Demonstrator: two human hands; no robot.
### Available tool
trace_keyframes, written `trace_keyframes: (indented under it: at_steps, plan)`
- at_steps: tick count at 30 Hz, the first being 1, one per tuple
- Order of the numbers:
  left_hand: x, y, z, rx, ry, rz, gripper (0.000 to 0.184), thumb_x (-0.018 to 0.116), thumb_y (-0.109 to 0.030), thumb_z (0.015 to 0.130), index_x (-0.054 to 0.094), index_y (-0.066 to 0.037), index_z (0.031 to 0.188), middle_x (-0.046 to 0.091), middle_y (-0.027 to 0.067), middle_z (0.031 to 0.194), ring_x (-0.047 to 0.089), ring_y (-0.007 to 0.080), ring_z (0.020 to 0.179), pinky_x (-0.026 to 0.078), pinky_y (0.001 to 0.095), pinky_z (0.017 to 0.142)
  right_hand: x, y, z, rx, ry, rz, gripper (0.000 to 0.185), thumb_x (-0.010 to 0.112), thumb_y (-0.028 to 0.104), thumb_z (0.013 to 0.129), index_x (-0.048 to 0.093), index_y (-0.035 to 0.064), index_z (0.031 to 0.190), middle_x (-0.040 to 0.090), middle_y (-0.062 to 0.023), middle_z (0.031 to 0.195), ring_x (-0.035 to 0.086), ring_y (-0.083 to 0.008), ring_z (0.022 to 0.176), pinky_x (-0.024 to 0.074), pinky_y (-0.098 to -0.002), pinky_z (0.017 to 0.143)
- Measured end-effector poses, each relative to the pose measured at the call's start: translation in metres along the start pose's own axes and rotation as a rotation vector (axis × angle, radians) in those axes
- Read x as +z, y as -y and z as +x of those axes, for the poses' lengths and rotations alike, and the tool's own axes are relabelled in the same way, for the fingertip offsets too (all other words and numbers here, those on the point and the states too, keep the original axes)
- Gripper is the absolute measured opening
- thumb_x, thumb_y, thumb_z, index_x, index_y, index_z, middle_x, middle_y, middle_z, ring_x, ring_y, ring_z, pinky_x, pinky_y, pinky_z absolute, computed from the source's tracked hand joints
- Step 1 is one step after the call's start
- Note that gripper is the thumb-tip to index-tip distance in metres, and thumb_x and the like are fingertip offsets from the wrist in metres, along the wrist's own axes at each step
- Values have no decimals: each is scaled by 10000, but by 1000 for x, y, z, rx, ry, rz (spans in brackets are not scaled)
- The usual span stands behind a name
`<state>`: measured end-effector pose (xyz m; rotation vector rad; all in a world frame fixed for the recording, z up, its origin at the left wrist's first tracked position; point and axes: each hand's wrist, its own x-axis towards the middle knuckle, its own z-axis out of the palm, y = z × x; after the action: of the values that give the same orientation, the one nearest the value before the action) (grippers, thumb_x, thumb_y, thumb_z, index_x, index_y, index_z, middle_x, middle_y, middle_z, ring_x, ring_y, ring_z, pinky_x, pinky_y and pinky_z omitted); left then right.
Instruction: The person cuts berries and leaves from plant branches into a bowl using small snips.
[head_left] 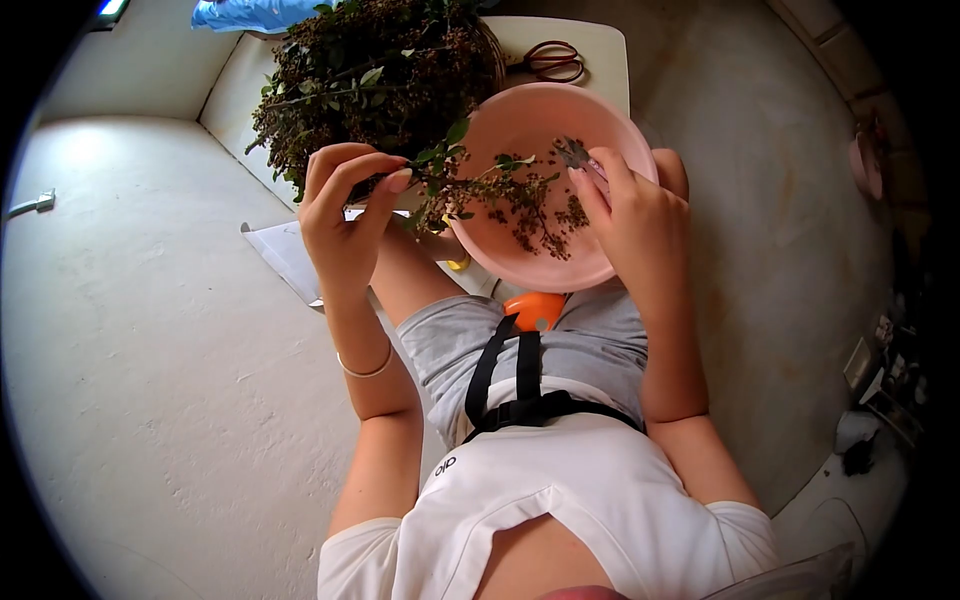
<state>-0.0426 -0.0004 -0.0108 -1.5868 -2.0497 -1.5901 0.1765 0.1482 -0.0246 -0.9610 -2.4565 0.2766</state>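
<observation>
My left hand [345,205] is closed, pinching the stem end of a leafy twig [500,190] that carries clusters of small brownish berries. The twig stretches to the right over a pink basin [490,255]. In my right hand [640,205] is a pair of small snips [574,153], its grey blades pointing up and left near the twig's tip. Loose berry clusters show inside the basin, though the twig hides some of them. Whether the blades touch a stem I cannot tell.
A large heap of leafy, berry-bearing branches [370,90] fills a basket on the pale table [600,45]. Red-handled scissors [553,62] lie behind the basin. A blue plastic bag [250,14] is at the far left. An orange object [533,310] rests between my thighs.
</observation>
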Motion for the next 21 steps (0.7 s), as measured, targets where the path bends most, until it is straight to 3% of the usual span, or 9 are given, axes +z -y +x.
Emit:
trace_keyframes:
  at_steps: [3,6,8,10,12,14,17,21]
  plan:
    - [3,0,-1,0,-13,-30,160,764,-2,729,705,-14,877,630,76,908,590,199,860,475,296,735,-6,13,7,-163,-19,258,252,643,303,895,625,84,1017,667,-83,685,662,-248,593,511,-358,533]
    - [4,-2,-3,8,-15,-53,157,760,2,732,703,-12,878,628,77,909,590,197,856,475,295,729,18,22,3,-175,75,502,274,655,306,882,629,81,1037,673,-84,690,667,-251,604,512,-361,541]
    - [3,-2,-4,5,-29,-50,150,754,7,740,703,-14,879,628,74,906,590,194,853,474,294,727,19,19,3,-214,91,402,266,659,297,877,631,81,1029,661,-84,673,662,-258,602,515,-371,541]
    - [0,0,-5,37,-8,-33,141,730,32,774,677,19,904,611,87,937,579,180,861,473,276,733,13,11,0,-145,177,-21,230,656,288,876,629,88,985,642,-89,647,653,-262,586,513,-378,526]
    - [-1,2,-6,68,16,-20,133,706,57,808,651,52,929,593,99,967,567,166,870,473,258,740,5,9,2,-125,173,-33,195,639,286,891,620,96,931,628,-95,627,644,-259,568,510,-380,511]
    - [2,1,-8,-4,-52,-51,135,748,11,755,702,-18,879,629,69,903,590,185,853,472,285,728,-2,12,3,-139,11,85,191,631,286,902,619,95,904,631,-97,630,640,-256,555,506,-373,503]
    - [6,0,-7,-41,-62,-92,130,744,10,760,701,-18,880,629,67,900,590,183,850,471,284,729,5,11,2,-157,147,63,207,632,292,905,630,86,923,632,-89,632,639,-258,554,501,-374,499]
    - [6,-2,-7,-36,-66,-92,129,739,16,761,701,-18,881,630,66,897,591,183,846,470,285,730,1,13,6,-191,7,141,222,639,294,902,637,76,946,644,-84,646,638,-261,556,495,-377,501]
